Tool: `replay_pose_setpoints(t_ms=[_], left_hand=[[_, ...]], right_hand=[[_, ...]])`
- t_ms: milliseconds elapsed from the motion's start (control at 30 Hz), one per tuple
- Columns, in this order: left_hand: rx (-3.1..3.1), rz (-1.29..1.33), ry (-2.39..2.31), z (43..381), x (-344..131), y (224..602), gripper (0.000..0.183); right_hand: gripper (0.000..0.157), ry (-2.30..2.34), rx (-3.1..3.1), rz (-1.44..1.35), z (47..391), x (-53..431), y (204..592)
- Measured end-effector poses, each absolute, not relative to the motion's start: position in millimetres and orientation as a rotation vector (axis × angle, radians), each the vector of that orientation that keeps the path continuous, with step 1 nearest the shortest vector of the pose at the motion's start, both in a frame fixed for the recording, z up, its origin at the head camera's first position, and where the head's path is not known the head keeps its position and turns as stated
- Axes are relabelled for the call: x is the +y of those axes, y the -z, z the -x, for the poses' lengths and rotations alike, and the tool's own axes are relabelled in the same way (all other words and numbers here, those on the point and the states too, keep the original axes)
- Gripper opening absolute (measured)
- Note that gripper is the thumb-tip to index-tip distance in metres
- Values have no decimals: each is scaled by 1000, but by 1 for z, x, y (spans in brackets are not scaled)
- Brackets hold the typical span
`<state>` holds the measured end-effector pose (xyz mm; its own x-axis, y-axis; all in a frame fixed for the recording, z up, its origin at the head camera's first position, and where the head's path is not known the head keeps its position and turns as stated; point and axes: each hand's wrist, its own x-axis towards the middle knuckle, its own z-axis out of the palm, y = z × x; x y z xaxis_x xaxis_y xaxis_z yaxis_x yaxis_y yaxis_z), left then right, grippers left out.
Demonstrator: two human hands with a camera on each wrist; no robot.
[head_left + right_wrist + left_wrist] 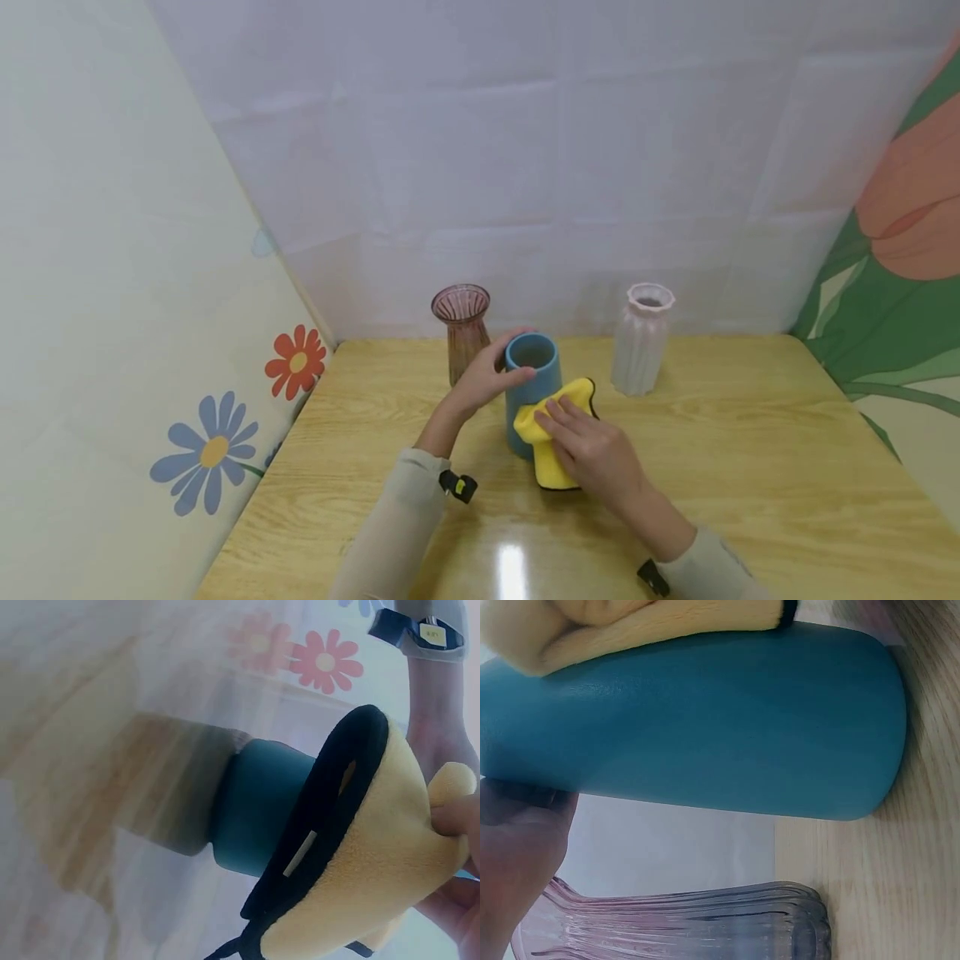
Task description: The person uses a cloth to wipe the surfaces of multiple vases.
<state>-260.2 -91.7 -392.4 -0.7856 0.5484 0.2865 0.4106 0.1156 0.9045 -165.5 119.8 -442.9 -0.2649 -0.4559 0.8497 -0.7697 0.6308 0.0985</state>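
Observation:
A blue, smooth-sided vase (546, 382) stands on the wooden table in front of me, its round mouth facing up. My left hand (482, 382) grips it near the rim, thumb across the near side and fingers around the back. In my right hand (600, 450) is a yellow plush cloth (553, 468) with dark edging, pressed against the vase's right front side. The left wrist view shows the blue vase (720, 735) lengthwise with the cloth (675, 621) along one side. From the right wrist, the cloth (352, 877) covers much of the vase, and fingers pinch its folds.
Behind my left hand stands a ribbed, pinkish glass vase (467, 342) with a flared mouth. A white fluted vase (639, 350) is at the back right of the table (750, 450). A pale sheet (480, 167) hangs behind, and a flowered panel (112, 292) rises at the left.

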Motion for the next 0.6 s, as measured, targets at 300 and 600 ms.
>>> replay_pose_setpoints(t_ms=[300, 600], left_hand=[[2199, -994, -1770, 262, -92, 394, 79], [2115, -1020, -1785, 267, -93, 396, 99]], right_hand=[[31, -448, -1965, -977, 160, 121, 454], [34, -441, -2015, -988, 157, 119, 461]])
